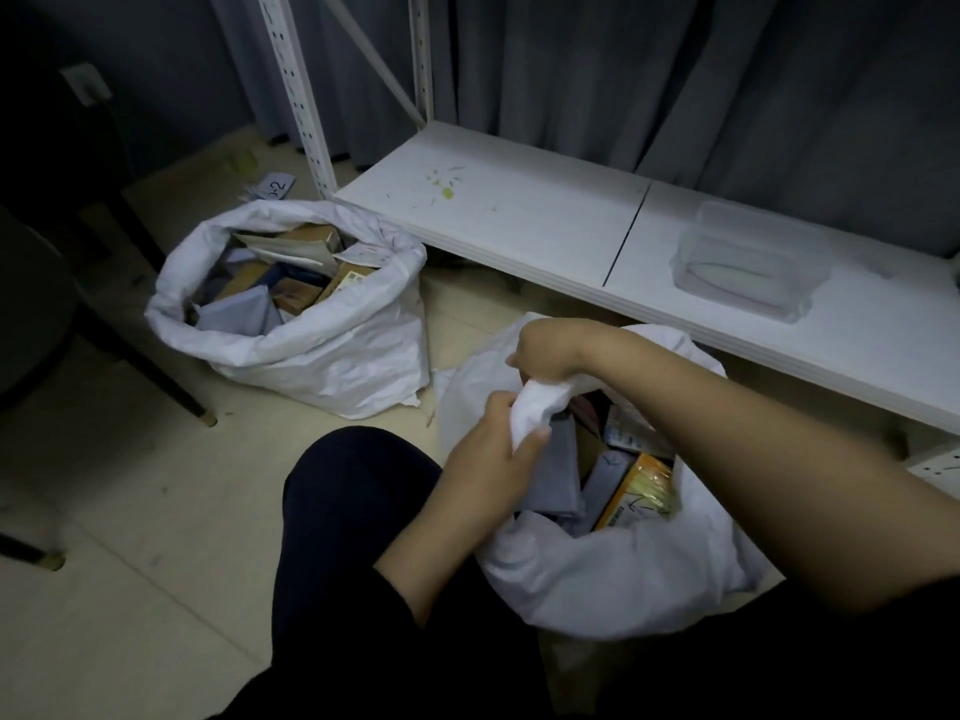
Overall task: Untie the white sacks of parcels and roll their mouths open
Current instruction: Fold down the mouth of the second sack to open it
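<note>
Two white sacks stand on the floor. The far sack [322, 350] at the left has its mouth rolled down, showing cardboard boxes and grey mailers inside. The near sack [613, 579] sits between my knees, its mouth partly open over grey mailers and an orange box [641, 491]. My left hand [498, 449] grips a bunched fold of the near sack's rim. My right hand [550, 350] grips the same bunched rim just above and beyond the left hand.
A low white shelf board [519, 220] runs along the right with a clear plastic tub [748, 262] on it, and white perforated uprights [296, 90] rise at its left end. Dark chair legs [171, 387] stand at the left. A paper label [275, 187] lies on the floor.
</note>
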